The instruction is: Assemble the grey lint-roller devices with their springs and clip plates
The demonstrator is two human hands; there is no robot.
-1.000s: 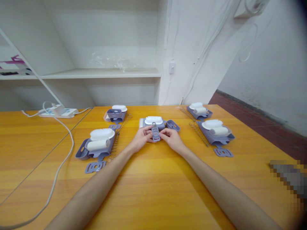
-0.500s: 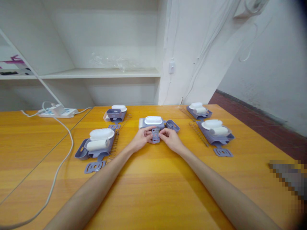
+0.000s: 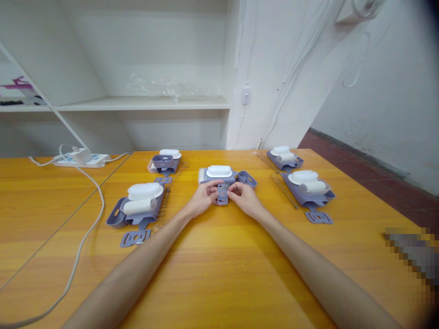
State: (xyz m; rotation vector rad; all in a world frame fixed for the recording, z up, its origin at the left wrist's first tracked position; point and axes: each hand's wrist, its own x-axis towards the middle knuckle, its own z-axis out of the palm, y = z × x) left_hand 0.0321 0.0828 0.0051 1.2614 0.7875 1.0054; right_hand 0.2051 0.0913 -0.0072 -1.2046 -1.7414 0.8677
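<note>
Between my two hands, a little above the table, is a small grey-purple slotted plastic plate (image 3: 222,195), held upright. My left hand (image 3: 205,196) pinches its left edge with thumb and fingers. My right hand (image 3: 244,197) is closed with its fingertips at the plate's upper right; a thin wire coil seems to be there, too small to make out clearly. Just behind my hands lies a grey-purple holder body with a white bristled brush piece (image 3: 219,171) on top. A grey-purple oval cup (image 3: 247,179) rests to its right.
Similar sets with white brushes and rollers stand at near left (image 3: 142,205), far left (image 3: 167,161), near right (image 3: 308,188) and far right (image 3: 284,157). Wire springs (image 3: 286,192) lie beside them. A power strip (image 3: 82,158) and white cable (image 3: 101,201) are on the left.
My hands stay in nearly the same place around the slotted plate, with only a slight shift at the fingertips. The other sets have not moved.
</note>
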